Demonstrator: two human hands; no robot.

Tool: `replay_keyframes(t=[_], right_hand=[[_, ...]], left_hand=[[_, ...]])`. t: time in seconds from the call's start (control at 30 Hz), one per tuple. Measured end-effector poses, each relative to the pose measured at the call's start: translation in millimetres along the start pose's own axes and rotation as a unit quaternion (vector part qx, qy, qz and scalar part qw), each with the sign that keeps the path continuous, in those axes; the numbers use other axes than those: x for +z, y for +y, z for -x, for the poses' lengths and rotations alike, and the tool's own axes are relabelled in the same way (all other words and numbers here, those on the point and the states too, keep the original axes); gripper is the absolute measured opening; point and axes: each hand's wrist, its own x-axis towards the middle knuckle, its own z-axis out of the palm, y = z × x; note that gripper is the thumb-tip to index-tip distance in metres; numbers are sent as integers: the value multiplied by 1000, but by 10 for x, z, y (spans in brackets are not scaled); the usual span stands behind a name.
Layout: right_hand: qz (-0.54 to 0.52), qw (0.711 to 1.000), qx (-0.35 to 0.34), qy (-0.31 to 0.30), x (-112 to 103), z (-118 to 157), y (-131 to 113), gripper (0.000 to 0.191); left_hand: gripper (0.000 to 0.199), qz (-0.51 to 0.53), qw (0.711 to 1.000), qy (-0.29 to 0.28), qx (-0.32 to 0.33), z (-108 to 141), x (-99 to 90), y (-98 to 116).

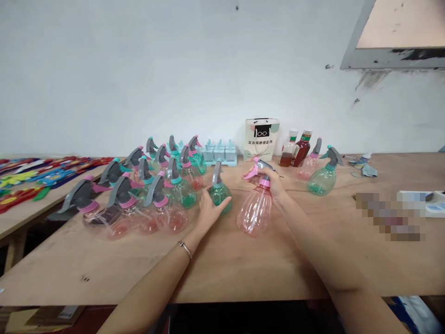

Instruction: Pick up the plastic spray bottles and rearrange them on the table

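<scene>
My right hand [273,178] grips a clear pink spray bottle [254,211] by its grey and pink trigger head, with fingers around the neck and trigger. The bottle leans slightly in front of me. Just left of it stands a green spray bottle [220,197] with a grey head. My left hand [208,207] is wrapped round that bottle's left side, thumb across its front and the other fingers partly hidden. Farther left, several pink and green spray bottles [174,218] stand crowded together. On the right are another green spray bottle [321,180] and a pink one [308,166].
Along the wall stand a blue popsicle mould [219,153], a paper bag [260,144] and two sauce bottles [295,150]. A small white bottle [363,160] and a white item [431,204] lie at right. Colourful felt pieces [52,174] cover another table at left.
</scene>
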Motion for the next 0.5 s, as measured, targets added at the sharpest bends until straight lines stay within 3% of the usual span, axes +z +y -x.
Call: replay_keyframes(t=[0.13,0.33,0.5], right_hand=[[16,1000,-17,2,-6,-2,10,21],[33,997,-10,76,-45,20,33,25],[127,988,-80,33,-139,65,-61,25]], left_hand=[[73,-1,1000,-5,3,-10,-7,0],[73,1,1000,-6,5,-12,-9,-8],[74,2,1000,-9,-2,-22,2,-28]])
